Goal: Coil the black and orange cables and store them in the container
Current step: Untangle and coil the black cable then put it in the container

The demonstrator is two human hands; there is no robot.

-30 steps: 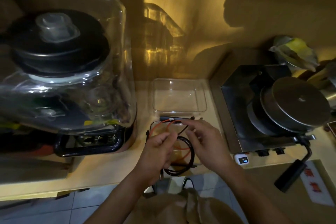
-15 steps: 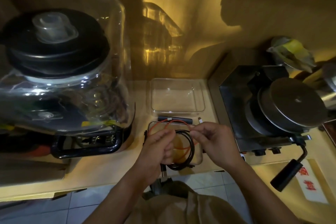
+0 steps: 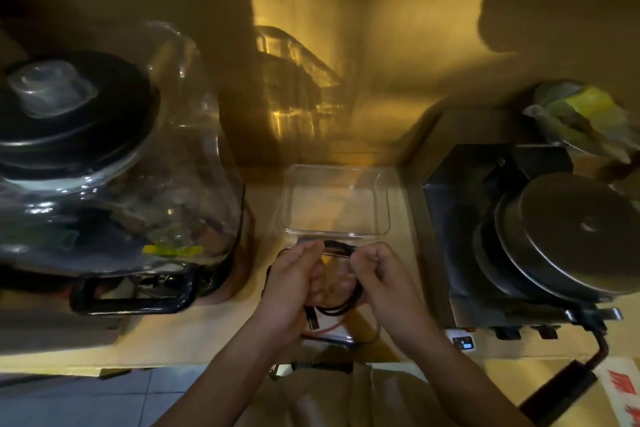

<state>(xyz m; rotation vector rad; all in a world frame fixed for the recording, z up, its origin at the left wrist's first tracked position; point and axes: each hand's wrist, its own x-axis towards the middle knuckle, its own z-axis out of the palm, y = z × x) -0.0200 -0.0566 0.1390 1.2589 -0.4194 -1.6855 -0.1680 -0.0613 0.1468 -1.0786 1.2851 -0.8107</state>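
Both hands meet over the near middle of the table (image 3: 180,336), just in front of a clear container (image 3: 382,204) that stands open toward the wall. The left hand (image 3: 294,284) has its fingers curled round one side of the black cable (image 3: 337,309), which runs as a loop between the two hands: its top arc shows between the knuckles, its lower arc hangs below the palms. The right hand (image 3: 382,279) is curled into a loose fist and pinches the loop's other side near the top. A plug end of the black cable sticks out below the left hand. The orange cable (image 3: 327,328) shows only as a thin strand under the hands, lying on a second clear lid or tray (image 3: 341,336) at the table's near edge; whether either hand touches it cannot be told. A large clear-bodied appliance (image 3: 114,184) with a black lid stands to the left, and a metal appliance (image 3: 540,236) with a round plate stands to the right.
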